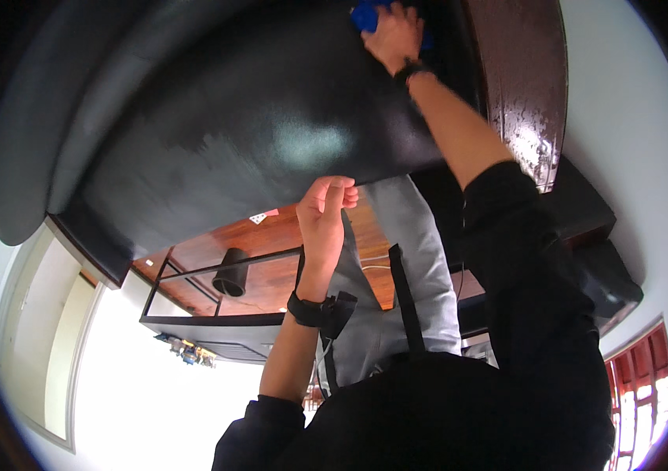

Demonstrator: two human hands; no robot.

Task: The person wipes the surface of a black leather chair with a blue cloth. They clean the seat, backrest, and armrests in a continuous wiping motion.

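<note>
A blue cloth [364,16] lies under my right hand [394,36], which presses it against the black leather-like seat of a sofa [240,123] at the top of the view. Part of the cloth shows on either side of the fingers. My left hand [329,203] is loosely curled near the front edge of the seat, with nothing seen in it; whether it touches the edge I cannot tell. Each wrist bears a black band. Dull streaks and a shiny patch mark the seat's surface. To the right, the sofa's dark brown arm [525,76] has wet-looking spots.
Beneath the seat edge is a wooden floor [263,235] with a playing card [258,218] on it. A dark cylindrical bin [231,272] lies behind the black metal frame of a table [216,319]. The sofa's backrest [22,147] curves along the left.
</note>
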